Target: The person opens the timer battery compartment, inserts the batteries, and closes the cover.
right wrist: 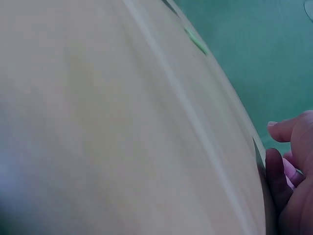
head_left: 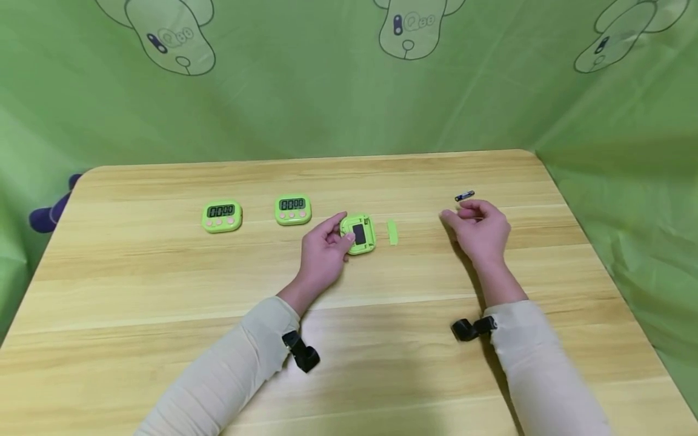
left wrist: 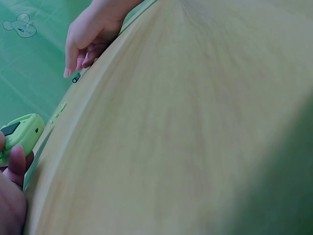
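Note:
My left hand holds a green digital timer by its left edge, thumb on top. The timer's back faces up, with its battery compartment uncovered; in the left wrist view the timer shows partly. Just right of it a green battery cover lies on the table. Farther right, my right hand hovers low with its fingers loosely bent and nothing seen between them. Right beyond those fingertips lies a small dark battery. The right wrist view shows that hand's thumb and fingers apart.
Two more green timers lie face up on the wooden table: one timer left of my left hand, another timer farther left. A green curtain hangs behind the table's back edge.

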A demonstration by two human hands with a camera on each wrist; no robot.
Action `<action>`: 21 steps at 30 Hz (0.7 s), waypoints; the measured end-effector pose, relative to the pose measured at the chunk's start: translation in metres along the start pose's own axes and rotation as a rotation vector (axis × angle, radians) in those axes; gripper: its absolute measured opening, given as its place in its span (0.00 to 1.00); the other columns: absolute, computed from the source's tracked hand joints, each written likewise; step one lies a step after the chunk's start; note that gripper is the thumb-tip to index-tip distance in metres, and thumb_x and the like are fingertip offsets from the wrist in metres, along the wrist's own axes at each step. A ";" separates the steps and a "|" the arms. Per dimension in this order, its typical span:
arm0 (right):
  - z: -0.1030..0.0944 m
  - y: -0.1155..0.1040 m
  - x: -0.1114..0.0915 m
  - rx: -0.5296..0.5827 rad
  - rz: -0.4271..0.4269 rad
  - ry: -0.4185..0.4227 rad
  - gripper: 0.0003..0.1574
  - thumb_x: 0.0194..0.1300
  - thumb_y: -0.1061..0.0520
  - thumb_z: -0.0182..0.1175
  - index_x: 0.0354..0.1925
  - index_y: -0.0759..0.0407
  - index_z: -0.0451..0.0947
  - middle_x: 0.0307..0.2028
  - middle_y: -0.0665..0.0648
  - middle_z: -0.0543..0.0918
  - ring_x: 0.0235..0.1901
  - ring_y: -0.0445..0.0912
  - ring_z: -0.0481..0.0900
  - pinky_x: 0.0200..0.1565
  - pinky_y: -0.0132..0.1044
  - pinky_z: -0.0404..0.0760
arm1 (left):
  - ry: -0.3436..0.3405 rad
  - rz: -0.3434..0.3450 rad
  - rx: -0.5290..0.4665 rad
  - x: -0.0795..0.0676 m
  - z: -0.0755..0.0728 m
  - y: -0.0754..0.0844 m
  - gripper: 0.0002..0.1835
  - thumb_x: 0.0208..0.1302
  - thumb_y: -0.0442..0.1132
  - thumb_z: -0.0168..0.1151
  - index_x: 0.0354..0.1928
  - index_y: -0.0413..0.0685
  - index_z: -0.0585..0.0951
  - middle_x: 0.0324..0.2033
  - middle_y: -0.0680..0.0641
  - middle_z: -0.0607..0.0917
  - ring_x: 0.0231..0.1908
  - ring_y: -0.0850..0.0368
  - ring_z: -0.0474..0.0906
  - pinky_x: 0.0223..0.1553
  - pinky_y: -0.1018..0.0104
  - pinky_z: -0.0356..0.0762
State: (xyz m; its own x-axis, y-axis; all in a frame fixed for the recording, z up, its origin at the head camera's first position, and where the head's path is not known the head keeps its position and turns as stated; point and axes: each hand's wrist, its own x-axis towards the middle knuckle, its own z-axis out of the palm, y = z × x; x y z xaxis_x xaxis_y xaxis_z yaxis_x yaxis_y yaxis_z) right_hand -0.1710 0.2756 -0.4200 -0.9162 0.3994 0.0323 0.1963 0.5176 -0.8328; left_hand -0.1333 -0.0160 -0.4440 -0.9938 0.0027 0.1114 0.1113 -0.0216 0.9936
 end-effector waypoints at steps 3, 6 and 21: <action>-0.006 0.002 0.009 -0.028 0.044 0.009 0.37 0.56 0.41 0.74 0.56 0.61 0.79 0.43 0.54 0.80 0.35 0.41 0.79 0.28 0.26 0.81 | -0.001 0.005 0.004 0.000 0.000 0.000 0.24 0.64 0.25 0.65 0.63 0.32 0.76 0.33 0.45 0.76 0.22 0.56 0.74 0.23 0.62 0.84; -0.009 0.003 0.018 -0.065 0.072 0.018 0.41 0.54 0.38 0.74 0.59 0.59 0.77 0.43 0.53 0.80 0.36 0.41 0.78 0.29 0.26 0.82 | -0.004 0.004 0.009 0.000 0.000 -0.001 0.24 0.64 0.25 0.65 0.63 0.32 0.76 0.31 0.45 0.76 0.21 0.58 0.74 0.23 0.63 0.84; -0.009 0.006 0.048 -0.234 0.110 -0.004 0.49 0.53 0.31 0.71 0.62 0.60 0.75 0.43 0.53 0.78 0.41 0.46 0.73 0.48 0.40 0.75 | -0.016 0.002 0.009 0.000 0.000 0.001 0.24 0.64 0.25 0.65 0.63 0.32 0.76 0.31 0.45 0.76 0.22 0.58 0.74 0.23 0.61 0.84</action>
State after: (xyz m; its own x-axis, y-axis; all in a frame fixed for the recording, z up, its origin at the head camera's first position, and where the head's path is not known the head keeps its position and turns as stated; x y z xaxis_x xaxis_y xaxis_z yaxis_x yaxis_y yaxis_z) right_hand -0.2109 0.3042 -0.4185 -0.8860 0.4604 -0.0541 0.3703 0.6326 -0.6803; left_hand -0.1334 -0.0164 -0.4425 -0.9934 0.0186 0.1135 0.1133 -0.0126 0.9935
